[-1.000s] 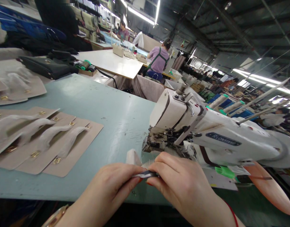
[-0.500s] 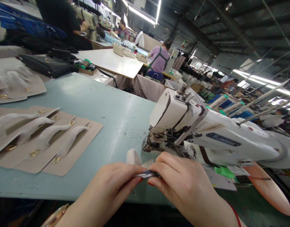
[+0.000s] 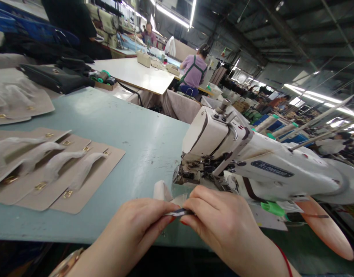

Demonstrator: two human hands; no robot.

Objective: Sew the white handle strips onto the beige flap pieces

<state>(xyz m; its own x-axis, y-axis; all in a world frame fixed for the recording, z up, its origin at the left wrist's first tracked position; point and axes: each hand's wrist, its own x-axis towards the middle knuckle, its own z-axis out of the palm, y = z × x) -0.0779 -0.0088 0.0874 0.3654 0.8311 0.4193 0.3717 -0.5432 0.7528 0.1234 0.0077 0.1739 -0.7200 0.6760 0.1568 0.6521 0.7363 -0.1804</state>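
My left hand (image 3: 138, 225) and my right hand (image 3: 220, 221) meet at the near edge of the pale blue table (image 3: 121, 130). Both pinch a small dark metal piece (image 3: 179, 212) between their fingertips; I cannot tell what it is. Just behind the fingers stands a small folded beige piece (image 3: 163, 191). The white sewing machine (image 3: 246, 161) sits right behind my right hand, its needle end (image 3: 184, 175) a short way above the fingers.
Several beige leather panels (image 3: 64, 177) with gold clasps and white wrapped straps lie fanned at the left. A black bag (image 3: 54, 79) and thread spools (image 3: 103, 77) sit farther back. A person in a purple top (image 3: 194, 71) works at a far table.
The view has shifted slightly. My hands keep the same pinch on the small piece and stay in place.
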